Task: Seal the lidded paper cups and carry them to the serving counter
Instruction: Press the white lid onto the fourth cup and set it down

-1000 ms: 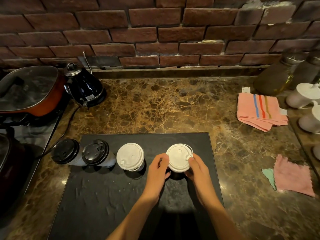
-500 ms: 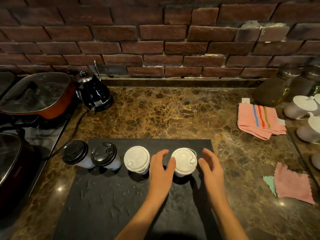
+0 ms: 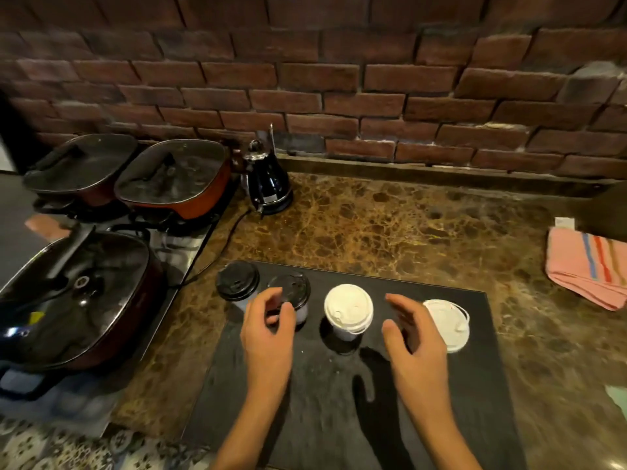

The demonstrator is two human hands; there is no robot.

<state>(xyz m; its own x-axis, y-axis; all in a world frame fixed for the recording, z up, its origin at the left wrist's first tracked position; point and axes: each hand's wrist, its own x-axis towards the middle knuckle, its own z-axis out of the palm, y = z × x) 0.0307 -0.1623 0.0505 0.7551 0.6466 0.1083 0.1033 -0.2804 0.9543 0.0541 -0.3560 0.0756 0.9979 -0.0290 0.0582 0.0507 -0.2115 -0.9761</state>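
Observation:
Several lidded paper cups stand in a row on a black mat (image 3: 339,401). From the left: a black-lidded cup (image 3: 237,280), a second black-lidded cup (image 3: 292,289), a white-lidded cup (image 3: 348,308), and another white-lidded cup (image 3: 448,325) at the right. My left hand (image 3: 269,330) hovers open in front of the second black-lidded cup, partly covering it. My right hand (image 3: 412,337) is open between the two white-lidded cups, hiding the left edge of the right one. Neither hand holds anything.
Three lidded pans (image 3: 169,178) sit on a stove at the left, with a dark kettle (image 3: 268,181) and its cord beside them. A pink striped cloth (image 3: 590,266) lies at the right on the brown marble counter (image 3: 390,228). A brick wall runs behind.
Both hands let go of the rightmost white-lidded cup and shifted left, now flanking the other white-lidded cup. The view also turned left, showing more of the stove.

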